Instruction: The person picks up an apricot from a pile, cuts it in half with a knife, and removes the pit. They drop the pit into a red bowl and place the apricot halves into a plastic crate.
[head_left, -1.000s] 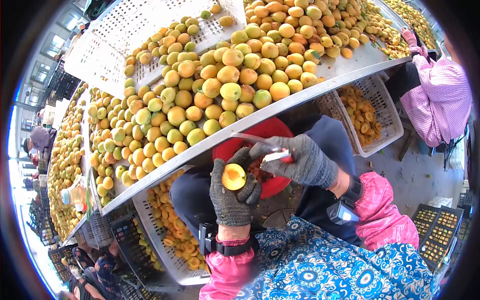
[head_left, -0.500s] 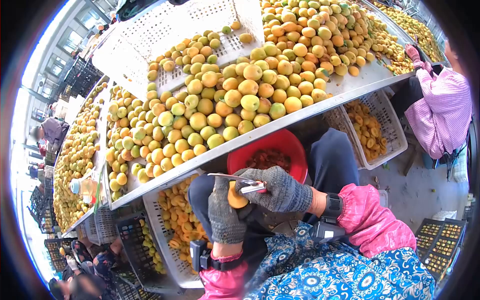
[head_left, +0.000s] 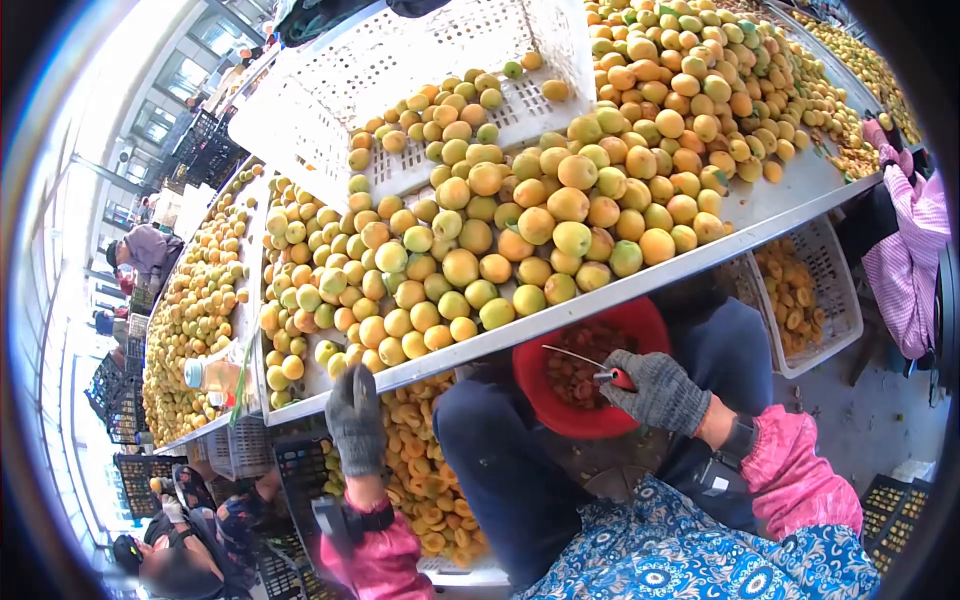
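My right hand [head_left: 660, 388], in a grey knitted glove, is closed round the red handle of a knife [head_left: 572, 354]. The thin, slightly curved blade points left over a red basin [head_left: 648, 322] holding reddish-brown pieces that look like pits. My left hand [head_left: 356, 425], gloved the same way, is at the table's front edge with its fingers stretched toward the nearest apricots [head_left: 338, 364]. I see nothing held in it, though its palm side is hidden. Below and beside it, a crate of split apricots [head_left: 425, 470] stands partly behind my left arm.
Whole yellow-green apricots [head_left: 460, 267] cover much of the metal-edged table [head_left: 540, 328]. A white crate [head_left: 330, 90] lies tipped on it. Another crate of halves [head_left: 790, 300] stands right, near a person in a pink checked shirt [head_left: 905, 270]. A bottle [head_left: 215, 378] stands left.
My left hand has moved left and up to the table edge; the apricot at my hands is gone from view. My right hand has shifted right with the knife. The view has turned left.
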